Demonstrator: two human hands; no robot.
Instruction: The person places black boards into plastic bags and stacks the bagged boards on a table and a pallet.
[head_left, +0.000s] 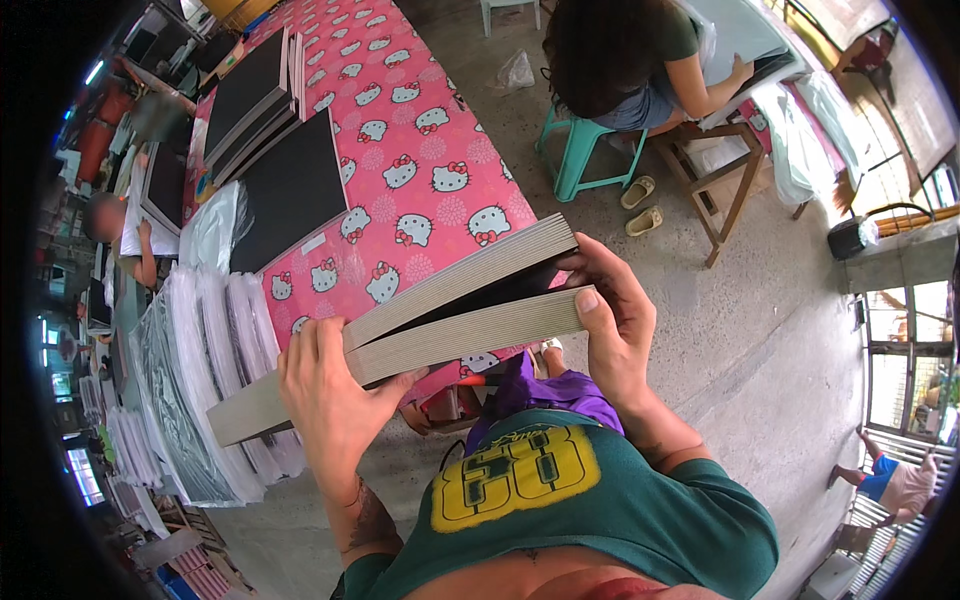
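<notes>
Two thick stacks of black-faced boards with pale grey layered edges are held up in front of me, over the table's edge. The upper stack (470,268) and the lower stack (480,328) spread apart in a wedge toward the right, showing a black face between them. My right hand (618,325) is closed around their right ends, its thumb on the lower stack's edge and its fingers behind. Farther left, my left hand (335,400) grips the boards, fingers over the top and thumb stretched along the underside. Their left end juts past this hand over plastic-wrapped bundles.
A long table with a pink cat-print cover (400,130) bears black boards (290,195) and more stacked boards (250,95). Plastic-wrapped bundles (195,370) stand at left. A person sits on a green stool (580,160) at right, near slippers (643,220) and a wooden stand (725,190).
</notes>
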